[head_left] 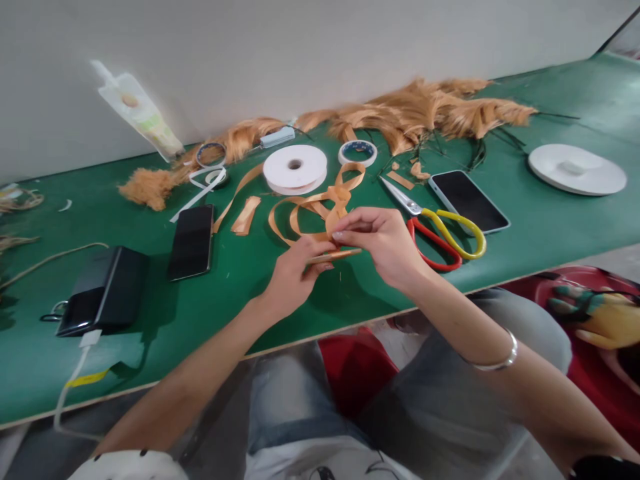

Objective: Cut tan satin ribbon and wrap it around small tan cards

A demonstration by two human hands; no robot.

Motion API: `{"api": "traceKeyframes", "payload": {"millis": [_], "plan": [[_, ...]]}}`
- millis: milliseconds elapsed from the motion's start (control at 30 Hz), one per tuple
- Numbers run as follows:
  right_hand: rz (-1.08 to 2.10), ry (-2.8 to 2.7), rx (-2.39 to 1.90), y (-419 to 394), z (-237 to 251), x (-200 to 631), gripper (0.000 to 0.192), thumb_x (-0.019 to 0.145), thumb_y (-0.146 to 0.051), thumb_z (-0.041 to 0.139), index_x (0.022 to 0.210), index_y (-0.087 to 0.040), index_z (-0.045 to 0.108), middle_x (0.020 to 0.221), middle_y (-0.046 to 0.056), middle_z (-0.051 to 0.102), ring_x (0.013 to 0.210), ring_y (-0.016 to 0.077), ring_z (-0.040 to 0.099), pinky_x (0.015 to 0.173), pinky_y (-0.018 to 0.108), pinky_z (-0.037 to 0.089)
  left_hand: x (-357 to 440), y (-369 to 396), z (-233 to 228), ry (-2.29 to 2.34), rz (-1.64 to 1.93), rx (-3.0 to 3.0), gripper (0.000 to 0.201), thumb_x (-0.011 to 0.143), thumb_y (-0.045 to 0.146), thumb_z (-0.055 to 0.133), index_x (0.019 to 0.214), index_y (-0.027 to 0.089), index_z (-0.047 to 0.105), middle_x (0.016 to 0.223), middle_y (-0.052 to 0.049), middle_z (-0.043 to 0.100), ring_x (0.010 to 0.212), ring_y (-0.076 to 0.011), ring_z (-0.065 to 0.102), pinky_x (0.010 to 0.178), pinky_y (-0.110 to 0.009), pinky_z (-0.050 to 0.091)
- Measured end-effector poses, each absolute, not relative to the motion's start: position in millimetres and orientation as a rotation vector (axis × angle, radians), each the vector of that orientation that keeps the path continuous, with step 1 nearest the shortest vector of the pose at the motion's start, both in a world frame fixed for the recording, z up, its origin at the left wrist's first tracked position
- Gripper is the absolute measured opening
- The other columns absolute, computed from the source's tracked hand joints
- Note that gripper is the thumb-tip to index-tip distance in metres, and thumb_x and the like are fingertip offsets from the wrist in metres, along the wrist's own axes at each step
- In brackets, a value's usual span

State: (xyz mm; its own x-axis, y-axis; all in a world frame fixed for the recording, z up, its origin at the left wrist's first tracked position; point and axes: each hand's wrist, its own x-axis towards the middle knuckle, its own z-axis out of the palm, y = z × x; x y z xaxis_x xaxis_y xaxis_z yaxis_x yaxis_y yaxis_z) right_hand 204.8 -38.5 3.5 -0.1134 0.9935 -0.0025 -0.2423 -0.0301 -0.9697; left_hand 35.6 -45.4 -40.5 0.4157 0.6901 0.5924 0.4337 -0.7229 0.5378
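Note:
My left hand [295, 270] is closed on a flat, folded piece of orange ribbon [345, 255], held between thumb and fingers just above the table's front part. Beside it, my right hand [385, 240] pinches the loose orange ribbon [299, 220], which curls in loops behind both hands toward a white spool [295, 167]. Fingers hide exactly where the ribbon and the folded piece meet. Scissors [435, 230] with one red and one yellow handle lie right of my right hand. A small folded ribbon bundle [246, 216] rests left of the loops.
On the green table [240, 300] lie a black phone [191, 241], another phone [470, 200], a tape roll [357, 153] and a white disc [577, 170]. Orange fibre bunches [400, 117] line the wall. A black box [107, 290] with a white cable stands left.

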Motion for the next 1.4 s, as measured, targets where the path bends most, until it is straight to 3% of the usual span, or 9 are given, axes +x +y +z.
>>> {"api": "traceKeyframes", "payload": {"millis": [233,400,600,733,967,1100,1200,1300,1400], "plan": [[1.438,-1.125,-0.953,-40,8,209,0.006,0.062,-0.012,0.073,0.065,-0.017,0.070,0.067,0.000,0.070,0.063,0.0117,0.065,0.069,0.028,0.053,36,-46,-46,1.118,1.113,2.269,0.020,0.080,0.011,0.059,0.095,0.020,0.050,0.080,0.003,0.064,0.069,-0.0122,0.064,0.063,-0.023,0.050],[1.447,-1.115,-0.932,-40,8,210,0.007,0.064,-0.011,0.071,0.066,-0.017,0.071,0.069,-0.001,0.070,0.066,0.0101,0.065,0.070,0.024,0.052,38,-45,-41,1.219,1.051,2.282,0.028,0.077,0.007,0.062,0.100,0.018,0.052,0.090,0.000,0.067,0.077,-0.0145,0.066,0.068,-0.025,0.051],[1.372,-1.167,-0.927,-42,9,209,0.006,0.064,-0.011,0.071,0.068,-0.017,0.070,0.071,-0.001,0.071,0.068,0.0112,0.066,0.072,0.025,0.054,39,-43,-37,1.233,0.965,2.335,0.004,0.081,0.014,0.060,0.083,0.016,0.058,0.075,0.001,0.061,0.070,-0.0136,0.062,0.064,-0.025,0.051],[1.328,-1.211,-0.924,-42,10,208,0.006,0.065,-0.012,0.071,0.069,-0.017,0.070,0.071,-0.001,0.072,0.069,0.0120,0.068,0.074,0.026,0.055,39,-42,-38,1.256,0.965,2.220,0.002,0.079,0.015,0.063,0.080,0.016,0.060,0.077,-0.001,0.062,0.070,-0.0145,0.062,0.065,-0.026,0.051],[1.187,-1.316,-0.963,-43,9,207,0.010,0.066,-0.012,0.072,0.075,-0.017,0.069,0.075,0.000,0.073,0.074,0.0139,0.070,0.073,0.027,0.057,38,-42,-43,1.216,0.954,1.948,0.015,0.077,0.019,0.063,0.091,0.016,0.064,0.087,-0.003,0.068,0.078,-0.0175,0.064,0.070,-0.030,0.051],[1.118,-1.319,-1.021,-43,9,207,0.009,0.067,-0.012,0.072,0.074,-0.017,0.069,0.074,0.000,0.072,0.073,0.0147,0.070,0.072,0.028,0.057,36,-44,-45,1.194,0.923,1.909,0.018,0.078,0.030,0.064,0.087,0.015,0.063,0.077,-0.002,0.065,0.068,-0.0156,0.060,0.061,-0.027,0.049],[1.120,-1.247,-1.023,-40,8,210,0.009,0.066,-0.015,0.073,0.074,-0.018,0.070,0.073,0.000,0.072,0.073,0.0143,0.069,0.072,0.028,0.056,33,-45,-47,1.152,1.004,1.930,0.030,0.089,0.041,0.049,0.084,0.015,0.062,0.064,0.000,0.058,0.056,-0.0114,0.053,0.052,-0.023,0.043],[1.222,-1.107,-1.031,-36,7,213,0.012,0.062,-0.017,0.076,0.072,-0.018,0.070,0.068,-0.001,0.071,0.069,0.0130,0.067,0.068,0.026,0.053,31,-45,-48,1.099,1.236,1.997,0.030,0.096,0.036,0.036,0.112,0.019,0.055,0.081,-0.003,0.062,0.068,-0.0113,0.058,0.058,-0.022,0.047],[1.365,-1.000,-1.064,-36,6,213,0.016,0.057,-0.017,0.079,0.069,-0.017,0.069,0.066,0.000,0.070,0.064,0.0118,0.064,0.061,0.024,0.050,33,-45,-46,1.057,1.375,2.399,0.030,0.091,0.028,0.050,0.121,0.026,0.051,0.112,-0.007,0.057,0.101,-0.0164,0.058,0.080,-0.030,0.052]]}}
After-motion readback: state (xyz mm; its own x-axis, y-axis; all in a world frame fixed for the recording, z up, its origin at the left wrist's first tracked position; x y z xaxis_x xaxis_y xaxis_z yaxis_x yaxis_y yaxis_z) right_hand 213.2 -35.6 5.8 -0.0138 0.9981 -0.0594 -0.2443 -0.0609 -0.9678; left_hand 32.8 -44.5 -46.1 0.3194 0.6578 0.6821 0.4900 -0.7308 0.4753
